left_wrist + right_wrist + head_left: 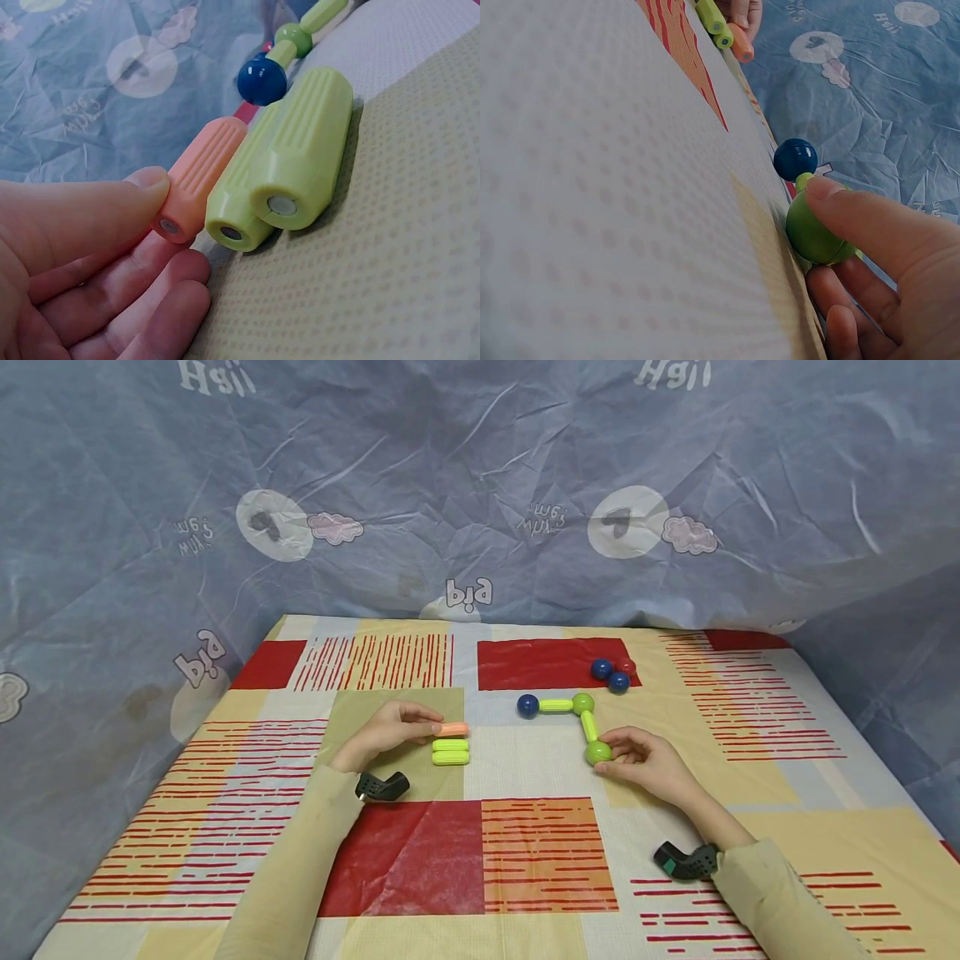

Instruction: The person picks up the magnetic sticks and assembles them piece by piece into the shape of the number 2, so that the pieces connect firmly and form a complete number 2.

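Note:
My left hand [393,727] pinches the near end of an orange magnetic rod [202,180] between thumb and fingers. Beside that rod lie two yellow-green magnetic rods [451,752], side by side, with round metal discs in their ends. My right hand [651,762] grips a green ball [597,752] at the near end of a joined chain. From this ball a yellow-green rod [589,727] runs to a second green ball [582,703]. Another yellow-green rod [556,705] links that one to a blue ball [528,707] on the left, making a bent shape.
Behind the chain, two blue balls [618,682] and a red ball [626,667] sit clustered on a red patch of the patterned tablecloth [547,852]. A blue-grey printed sheet [465,485] hangs behind the table. Each wrist wears a black camera band [686,862].

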`<move>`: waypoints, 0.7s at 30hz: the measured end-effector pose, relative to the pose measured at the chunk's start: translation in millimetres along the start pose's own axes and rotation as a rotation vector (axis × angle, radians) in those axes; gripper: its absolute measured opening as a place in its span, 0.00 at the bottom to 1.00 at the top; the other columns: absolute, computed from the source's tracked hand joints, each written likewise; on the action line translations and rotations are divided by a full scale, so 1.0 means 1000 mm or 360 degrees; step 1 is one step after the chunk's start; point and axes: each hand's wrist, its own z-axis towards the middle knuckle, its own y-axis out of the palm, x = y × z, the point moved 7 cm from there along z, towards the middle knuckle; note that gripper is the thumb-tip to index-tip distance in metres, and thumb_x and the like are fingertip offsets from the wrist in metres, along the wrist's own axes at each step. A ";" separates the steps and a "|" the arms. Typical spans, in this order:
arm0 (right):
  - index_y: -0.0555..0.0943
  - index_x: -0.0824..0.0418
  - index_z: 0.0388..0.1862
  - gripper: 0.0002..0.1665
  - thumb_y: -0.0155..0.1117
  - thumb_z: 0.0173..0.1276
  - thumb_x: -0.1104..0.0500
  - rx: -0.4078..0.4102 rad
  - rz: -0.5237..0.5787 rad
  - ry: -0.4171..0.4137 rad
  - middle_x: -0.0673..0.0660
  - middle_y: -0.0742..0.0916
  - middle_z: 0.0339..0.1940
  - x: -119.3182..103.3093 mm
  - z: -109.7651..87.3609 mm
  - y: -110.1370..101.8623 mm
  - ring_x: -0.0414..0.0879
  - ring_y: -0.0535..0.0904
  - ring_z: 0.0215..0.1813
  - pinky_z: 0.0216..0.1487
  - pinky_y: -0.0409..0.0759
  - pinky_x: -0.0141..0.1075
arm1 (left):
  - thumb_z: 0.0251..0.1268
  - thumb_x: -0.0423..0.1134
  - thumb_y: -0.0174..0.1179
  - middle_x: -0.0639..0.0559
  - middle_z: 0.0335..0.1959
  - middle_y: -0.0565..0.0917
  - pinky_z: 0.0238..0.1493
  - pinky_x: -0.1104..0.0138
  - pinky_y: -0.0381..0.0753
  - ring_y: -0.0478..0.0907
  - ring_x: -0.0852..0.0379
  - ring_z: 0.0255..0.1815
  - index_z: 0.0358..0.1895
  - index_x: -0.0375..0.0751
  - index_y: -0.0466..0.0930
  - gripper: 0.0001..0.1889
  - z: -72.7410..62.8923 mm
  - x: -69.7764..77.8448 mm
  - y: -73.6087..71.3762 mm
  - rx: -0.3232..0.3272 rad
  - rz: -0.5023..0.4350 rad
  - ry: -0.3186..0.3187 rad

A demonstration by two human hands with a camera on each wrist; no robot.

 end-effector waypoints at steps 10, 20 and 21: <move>0.80 0.59 0.49 0.26 0.75 0.53 0.50 -0.0007 0.0016 -0.0007 0.56 0.83 0.38 0.000 0.000 0.000 0.44 0.77 0.38 0.35 0.75 0.28 | 0.59 0.35 0.65 0.42 0.46 0.83 0.44 0.60 0.81 0.81 0.51 0.42 0.49 0.31 0.81 0.17 0.002 0.006 0.001 0.0020 -0.0115 0.0052; 0.80 0.59 0.48 0.25 0.75 0.53 0.52 -0.0003 0.0025 -0.0042 0.55 0.84 0.37 -0.002 0.000 0.000 0.42 0.77 0.38 0.35 0.75 0.27 | 0.56 0.38 0.67 0.43 0.43 0.84 0.46 0.58 0.80 0.81 0.51 0.43 0.48 0.33 0.83 0.17 -0.004 0.027 0.010 0.0034 -0.0231 0.0099; 0.80 0.59 0.48 0.25 0.75 0.53 0.52 -0.0003 0.0027 -0.0040 0.55 0.84 0.37 -0.002 0.000 0.000 0.42 0.77 0.38 0.35 0.75 0.27 | 0.56 0.38 0.67 0.44 0.43 0.84 0.45 0.59 0.80 0.81 0.51 0.43 0.47 0.33 0.83 0.17 -0.004 0.029 0.012 0.0040 -0.0236 0.0100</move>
